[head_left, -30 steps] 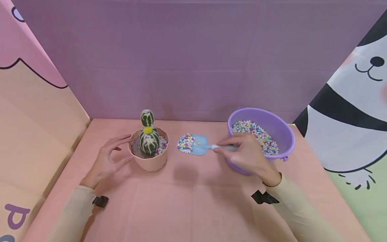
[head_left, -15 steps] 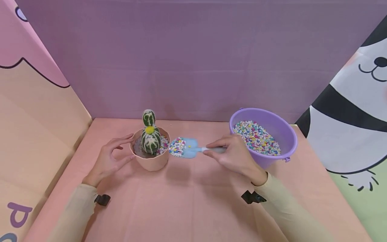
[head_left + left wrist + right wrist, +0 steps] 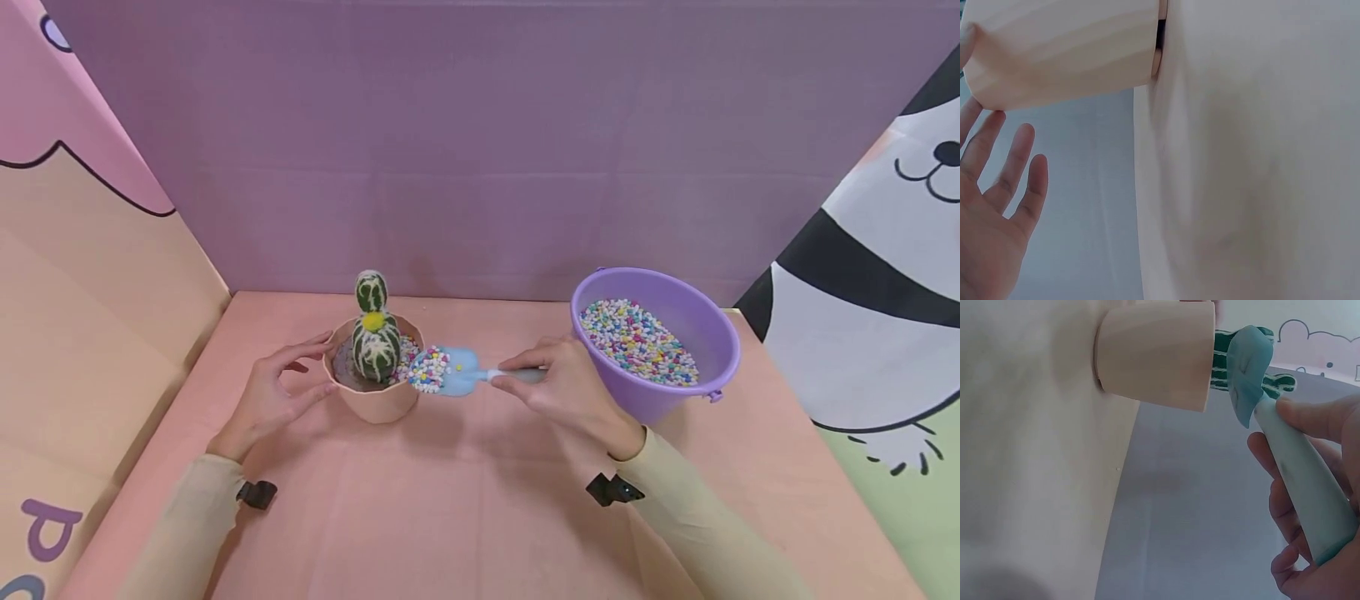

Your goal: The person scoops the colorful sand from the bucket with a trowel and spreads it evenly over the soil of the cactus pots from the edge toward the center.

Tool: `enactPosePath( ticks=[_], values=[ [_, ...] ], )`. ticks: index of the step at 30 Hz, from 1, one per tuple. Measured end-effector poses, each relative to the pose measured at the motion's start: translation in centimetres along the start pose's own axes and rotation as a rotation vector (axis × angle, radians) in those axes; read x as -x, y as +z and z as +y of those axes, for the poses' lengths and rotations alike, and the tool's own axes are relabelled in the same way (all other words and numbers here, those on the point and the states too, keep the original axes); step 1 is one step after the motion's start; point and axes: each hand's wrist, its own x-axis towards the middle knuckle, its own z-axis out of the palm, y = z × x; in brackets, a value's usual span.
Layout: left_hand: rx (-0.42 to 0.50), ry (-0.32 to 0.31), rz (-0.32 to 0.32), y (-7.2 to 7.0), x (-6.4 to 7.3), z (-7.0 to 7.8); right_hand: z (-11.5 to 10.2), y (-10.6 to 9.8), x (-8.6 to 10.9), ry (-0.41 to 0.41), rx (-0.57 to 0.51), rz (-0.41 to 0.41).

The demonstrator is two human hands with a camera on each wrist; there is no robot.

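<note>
My right hand (image 3: 566, 387) grips the pale handle of a small light-blue shovel (image 3: 463, 371). Its blade carries multicoloured beads (image 3: 429, 369) and is tilted slightly, its tip at the right rim of a peach flowerpot (image 3: 378, 407). In the pot stands a cactus (image 3: 377, 348) with a yellow flower, and similar beads lie at its right side over a grey surface. At the pot's left, my left hand (image 3: 262, 396) touches the wall with thumb and fingertips, its fingers mostly straight and spread. In the right wrist view the blade (image 3: 1250, 362) hides part of the cactus.
A purple bucket (image 3: 697, 333) holding many multicoloured beads (image 3: 637, 342) stands to the right of the right hand. A pink cloth (image 3: 420, 517) covers the table. A purple backdrop (image 3: 480, 150) rises behind, with printed panels at both sides.
My right hand has carried the loaded shovel left, from the bucket's side to the pot's rim, and the blade now tilts slightly. The left hand keeps its place at the pot.
</note>
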Motion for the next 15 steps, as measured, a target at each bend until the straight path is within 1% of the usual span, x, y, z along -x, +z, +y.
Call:
enactPosePath(
  ticks=[6, 10, 13, 15],
  values=[
    [0.026, -0.015, -0.001, 0.18, 0.09, -0.12, 0.13, 0.35, -0.16, 0.008, 0.001, -0.009],
    [0.015, -0.020, 0.002, 0.21, 0.15, -0.16, 0.03, 0.54, -0.33, 0.013, 0.004, -0.021],
    [0.006, -0.044, 0.005, 0.23, 0.13, -0.01, -0.19, 0.64, -0.50, 0.023, 0.006, -0.035],
    [-0.003, -0.060, 0.005, 0.25, 0.06, 0.35, -0.36, 0.70, -0.66, 0.029, 0.001, -0.045]
  ],
)
